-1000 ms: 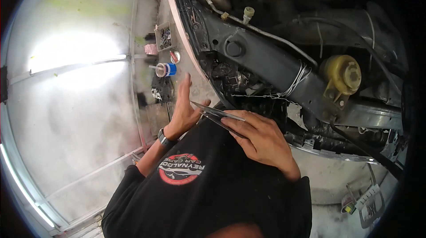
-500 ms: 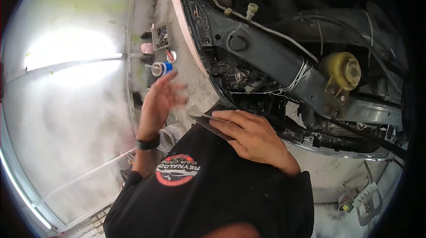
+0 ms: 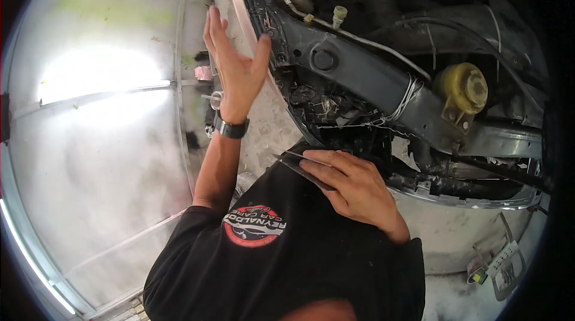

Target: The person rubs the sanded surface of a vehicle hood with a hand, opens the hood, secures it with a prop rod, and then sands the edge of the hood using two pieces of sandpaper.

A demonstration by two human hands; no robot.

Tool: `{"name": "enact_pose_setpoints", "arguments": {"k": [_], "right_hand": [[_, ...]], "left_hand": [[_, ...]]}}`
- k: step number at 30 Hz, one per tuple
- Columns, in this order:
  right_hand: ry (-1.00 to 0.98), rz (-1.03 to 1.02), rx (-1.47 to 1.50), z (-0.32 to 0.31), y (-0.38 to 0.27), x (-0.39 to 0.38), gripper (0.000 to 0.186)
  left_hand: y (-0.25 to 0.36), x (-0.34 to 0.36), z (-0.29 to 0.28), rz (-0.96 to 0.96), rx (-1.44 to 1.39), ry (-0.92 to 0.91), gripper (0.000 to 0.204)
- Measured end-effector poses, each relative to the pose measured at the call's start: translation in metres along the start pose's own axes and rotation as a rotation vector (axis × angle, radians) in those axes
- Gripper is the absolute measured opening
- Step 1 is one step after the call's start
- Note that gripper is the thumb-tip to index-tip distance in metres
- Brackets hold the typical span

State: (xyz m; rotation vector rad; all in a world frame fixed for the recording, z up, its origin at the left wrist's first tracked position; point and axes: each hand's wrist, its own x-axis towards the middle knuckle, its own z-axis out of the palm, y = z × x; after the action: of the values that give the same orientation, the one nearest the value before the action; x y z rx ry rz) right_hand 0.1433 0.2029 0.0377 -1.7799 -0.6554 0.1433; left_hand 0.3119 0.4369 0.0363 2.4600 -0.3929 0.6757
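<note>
My left hand (image 3: 236, 75), a watch (image 3: 232, 128) on its wrist, reaches forward with fingers spread and nothing in it. It is beside the pale pinkish edge (image 3: 239, 6) of the car's body panel; whether it touches the panel I cannot tell. Held in front of my black shirt (image 3: 287, 261), my right hand (image 3: 353, 186) grips a thin, dark folded sheet of what looks like sandpaper (image 3: 306, 175). Its fingers lie within the fold, and the sheet's free edges point left.
The car's open front end has a dark metal rail (image 3: 365, 81), a yellow reservoir (image 3: 464, 90) and thin white wire (image 3: 407, 102). A whitish wall (image 3: 108, 141) stands left. A pink block (image 3: 203, 73) and clear cup (image 3: 213, 99) sit near it; a grey frame (image 3: 508, 270) lies lower right.
My left hand has moved forward, away from my body, up to the panel edge, and now covers part of the items on the floor. My right hand still holds the folded sandpaper.
</note>
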Motion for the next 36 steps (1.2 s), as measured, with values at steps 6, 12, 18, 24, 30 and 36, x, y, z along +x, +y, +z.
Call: {"name": "enact_pose_setpoints", "arguments": {"k": [6,12,18,24,30,36], "right_hand": [[0.143,0.142,-0.024,0.001,-0.003,-0.001,0.032],[0.151,0.213,0.194,0.001,-0.001,0.019,0.026],[0.174,0.08,0.245,0.02,-0.001,0.033,0.027],[0.348,0.296,0.041,0.023,0.005,0.031,0.03],[0.313,0.266,-0.196,0.048,0.007,0.057,0.03],[0.292,0.262,-0.27,0.054,0.001,0.061,0.031]], "left_hand": [[0.003,0.033,-0.014,-0.331,-0.513,0.245,0.064],[0.038,-0.04,-0.058,-0.468,-0.883,-0.413,0.039],[0.016,-0.082,-0.063,-0.708,-1.031,-0.367,0.036],[-0.062,-0.089,-0.071,-0.921,-1.539,0.078,0.033],[-0.09,-0.05,-0.032,-0.795,-2.134,-0.1,0.035],[-0.064,-0.021,-0.004,-0.811,-2.34,-0.108,0.035]]}}
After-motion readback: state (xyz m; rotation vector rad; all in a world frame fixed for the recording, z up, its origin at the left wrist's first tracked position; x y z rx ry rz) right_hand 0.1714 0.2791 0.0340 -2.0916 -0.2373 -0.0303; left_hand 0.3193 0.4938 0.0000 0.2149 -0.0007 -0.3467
